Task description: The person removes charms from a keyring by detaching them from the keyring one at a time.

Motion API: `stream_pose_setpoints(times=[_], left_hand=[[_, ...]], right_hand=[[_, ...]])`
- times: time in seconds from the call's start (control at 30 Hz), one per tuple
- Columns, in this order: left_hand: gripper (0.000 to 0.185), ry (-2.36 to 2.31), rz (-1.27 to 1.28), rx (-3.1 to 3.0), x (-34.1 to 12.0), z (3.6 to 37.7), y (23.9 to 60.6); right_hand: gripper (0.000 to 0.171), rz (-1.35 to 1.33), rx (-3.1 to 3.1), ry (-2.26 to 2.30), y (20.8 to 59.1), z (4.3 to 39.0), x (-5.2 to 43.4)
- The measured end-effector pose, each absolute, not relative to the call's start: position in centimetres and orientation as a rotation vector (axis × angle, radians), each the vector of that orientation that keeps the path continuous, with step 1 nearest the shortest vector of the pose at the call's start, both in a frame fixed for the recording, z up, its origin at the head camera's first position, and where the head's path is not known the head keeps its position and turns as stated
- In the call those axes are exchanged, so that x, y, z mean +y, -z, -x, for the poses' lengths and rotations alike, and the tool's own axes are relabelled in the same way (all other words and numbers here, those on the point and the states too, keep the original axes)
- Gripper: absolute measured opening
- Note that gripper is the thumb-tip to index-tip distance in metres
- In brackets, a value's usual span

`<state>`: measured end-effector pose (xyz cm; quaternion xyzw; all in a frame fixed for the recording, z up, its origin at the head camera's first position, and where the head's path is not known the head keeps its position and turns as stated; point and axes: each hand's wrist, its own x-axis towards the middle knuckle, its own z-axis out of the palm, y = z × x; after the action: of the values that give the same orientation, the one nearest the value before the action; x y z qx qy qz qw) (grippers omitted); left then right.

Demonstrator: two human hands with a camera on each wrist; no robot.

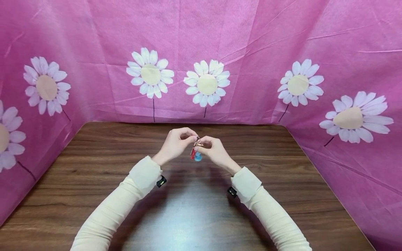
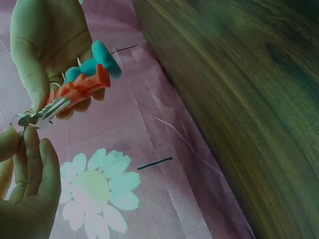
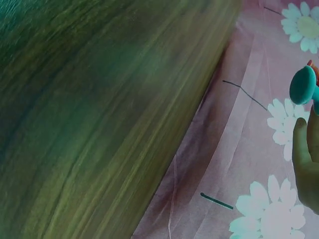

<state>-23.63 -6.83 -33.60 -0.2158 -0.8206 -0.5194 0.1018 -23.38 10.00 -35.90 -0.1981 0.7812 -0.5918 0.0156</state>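
Observation:
Both hands meet in the middle of the head view, above the table. Between the thumb and fingers of my left hand [image 1: 176, 142] is a metal key ring [image 1: 198, 138], pinched at its edge. My right hand [image 1: 217, 150] pinches a key [image 1: 199, 144] close to the ring. A red charm [image 1: 193, 153] and a blue charm [image 1: 198, 157] dangle below the fingers. The left wrist view shows the red charm [image 2: 82, 87] beside silver keys [image 2: 54, 108], with the teal-blue charm [image 2: 92, 64] behind. Only the blue charm's rounded end [image 3: 303, 85] shows well in the right wrist view.
A brown wood-grain table [image 1: 251, 143] lies beneath the hands. Pink cloth [image 1: 245, 87] printed with large white daisies rises along its back and both sides. Each wrist has a white cuff and a small black camera [image 1: 161, 181].

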Motion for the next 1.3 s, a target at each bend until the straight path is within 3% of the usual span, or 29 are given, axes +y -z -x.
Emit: stream_pose_setpoints(times=[0.3, 0.67, 1.3], left_hand=[[0.006, 1.525, 0.625, -2.419, -7.0, 23.7, 33.7], [0.008, 1.57, 0.603, -2.436, -7.0, 23.9, 34.5], [0.008, 1.541, 0.621, -2.396, -6.7, 23.9, 34.9]], right_hand=[[0.013, 0.561, 2.498, 1.809, 36.3, 24.1, 10.9], [0.025, 0.64, 2.383, 1.865, 36.8, 24.3, 11.6], [0.022, 0.691, 2.339, 1.818, 36.5, 24.4, 11.7]])
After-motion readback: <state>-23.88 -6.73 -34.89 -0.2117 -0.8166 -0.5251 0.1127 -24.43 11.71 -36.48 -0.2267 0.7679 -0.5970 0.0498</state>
